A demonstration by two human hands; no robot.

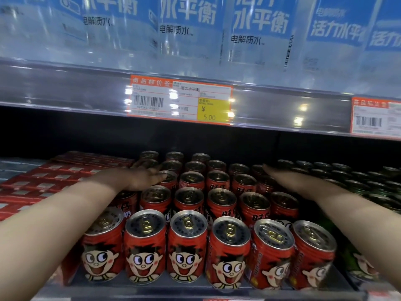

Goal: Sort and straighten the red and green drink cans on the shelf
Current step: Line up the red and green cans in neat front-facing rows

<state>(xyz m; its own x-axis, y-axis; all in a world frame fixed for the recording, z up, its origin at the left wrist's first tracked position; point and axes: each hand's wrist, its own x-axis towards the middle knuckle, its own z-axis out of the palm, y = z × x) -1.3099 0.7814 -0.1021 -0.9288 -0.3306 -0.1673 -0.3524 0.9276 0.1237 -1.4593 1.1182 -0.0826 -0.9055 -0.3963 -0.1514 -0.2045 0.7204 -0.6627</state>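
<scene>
Two bare arms reach deep into the shelf, one along each flank of the block of red cans (221,205). The left hand (142,178) lies flat with its fingers stretched out and together, palm turned inward against the cans at the left edge of the block, several rows back; it grips nothing. The right hand (282,177) is likewise extended and flat, fingers straight, pressed along the right edge of the red block, holding nothing. Between the two hands the red cans stand upright in rows, gold pull-tabs up, the front row nearest the camera showing a cartoon face; the rightmost front cans lean slightly. Just outside the right hand the green cans (355,181) stand in dim rows, with one green can at the front, below the right forearm. Outside the left hand lie stacked red cartons (54,177). Above both hands the upper shelf edge carries an orange price tag (180,101), with blue-labelled bottles (188,29) over it.
</scene>
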